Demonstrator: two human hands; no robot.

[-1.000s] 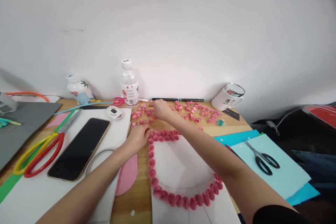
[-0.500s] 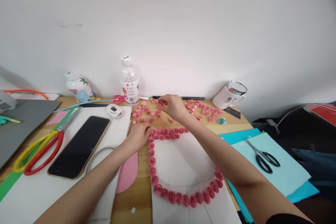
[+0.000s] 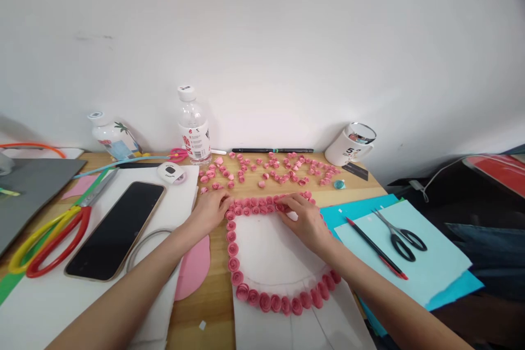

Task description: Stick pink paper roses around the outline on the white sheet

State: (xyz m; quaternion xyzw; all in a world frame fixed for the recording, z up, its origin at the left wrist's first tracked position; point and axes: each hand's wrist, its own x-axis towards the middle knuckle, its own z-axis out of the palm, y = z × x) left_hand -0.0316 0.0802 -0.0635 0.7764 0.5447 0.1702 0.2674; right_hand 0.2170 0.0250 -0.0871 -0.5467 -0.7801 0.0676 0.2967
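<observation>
Coiled pink roses (image 3: 264, 302) in curved outline on white sheet (image 3: 270, 251), doubled along top; loose roses (image 3: 211, 173) beyond.

Wooden table (image 3: 219, 295) is pretty loaded tbh: clear bottle (image 3: 194, 139), loose pink roses (image 3: 210, 174) just right of it, white mug (image 3: 348, 151) farther right of it.

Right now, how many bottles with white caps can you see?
2: the clear bottle near the wall and, farther left, the palm-tree bottle. An object at the left edge is cut off, so a cap may be hidden.
</observation>
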